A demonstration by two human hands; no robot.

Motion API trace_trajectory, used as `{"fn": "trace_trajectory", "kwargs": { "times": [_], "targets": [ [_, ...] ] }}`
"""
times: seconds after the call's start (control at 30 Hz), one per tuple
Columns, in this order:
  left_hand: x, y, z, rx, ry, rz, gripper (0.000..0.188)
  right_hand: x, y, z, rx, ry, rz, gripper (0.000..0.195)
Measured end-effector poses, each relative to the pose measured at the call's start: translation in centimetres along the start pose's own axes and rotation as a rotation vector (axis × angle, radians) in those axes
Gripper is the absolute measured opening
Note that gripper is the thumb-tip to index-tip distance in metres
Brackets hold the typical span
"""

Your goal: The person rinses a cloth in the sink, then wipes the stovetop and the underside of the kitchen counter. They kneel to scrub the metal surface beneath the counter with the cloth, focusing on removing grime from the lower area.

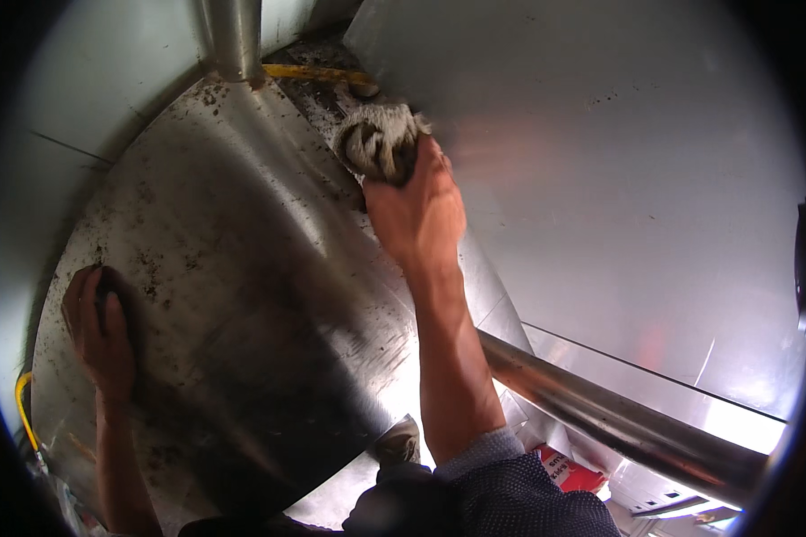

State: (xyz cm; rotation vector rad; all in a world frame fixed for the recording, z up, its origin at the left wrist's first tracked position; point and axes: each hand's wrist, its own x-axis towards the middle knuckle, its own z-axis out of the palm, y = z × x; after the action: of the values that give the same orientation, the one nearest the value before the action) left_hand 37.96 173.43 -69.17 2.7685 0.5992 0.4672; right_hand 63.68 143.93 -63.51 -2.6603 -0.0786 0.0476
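Note:
My right hand grips a bunched, soiled cloth at the far right edge of a stained metal shelf, beside a grimy strip next to the metal panel. On the shelf's left side lies my left hand, its fingers bent near the rim. Whether something small and dark is under those fingers, I cannot tell. Brown specks and smears mark the shelf, most thickly near my left hand and around the foot of the upright metal tube.
An upright metal tube meets the shelf's far corner. A yellow hose runs behind it. On the right rise a large metal panel and a thick metal tube. A red packet with writing lies below.

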Motion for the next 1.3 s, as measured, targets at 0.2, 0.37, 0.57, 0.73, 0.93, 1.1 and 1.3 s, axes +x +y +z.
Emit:
{"fn": "trace_trajectory", "kwargs": {
  "times": [0.2,0.37,0.57,0.73,0.93,1.1,1.3],
  "targets": [
    [0.0,-0.1,-0.2,0.011,0.003,0.032,0.032,8.1,3.5,6.0,0.111,-0.652,0.100,0.066],
    [0.6,0.5,-0.1,-0.055,0.022,0.057,0.031,12.6,0.5,9.0,0.135,-0.478,-0.207,0.068],
    [0.3,0.5,-0.3,-0.043,0.004,0.048,0.031,14.2,-0.6,15.9,-0.304,-0.604,-0.509,0.075],
    [0.6,0.9,-0.6,-0.034,-0.021,0.044,0.033,16.0,-0.2,18.0,-0.241,-0.437,-0.835,0.069],
    [0.6,1.5,-0.9,0.048,-0.043,0.024,0.034,17.0,-2.4,18.9,-0.184,-0.328,-1.009,0.058],
    [1.2,1.6,0.1,-0.032,-0.042,0.064,0.035,18.6,2.0,23.4,-0.292,-0.110,-0.900,0.051],
    [0.5,0.8,-1.2,0.040,-0.051,0.068,0.035,11.5,1.6,15.1,-0.406,-0.400,-0.725,0.035]
  ]
}}
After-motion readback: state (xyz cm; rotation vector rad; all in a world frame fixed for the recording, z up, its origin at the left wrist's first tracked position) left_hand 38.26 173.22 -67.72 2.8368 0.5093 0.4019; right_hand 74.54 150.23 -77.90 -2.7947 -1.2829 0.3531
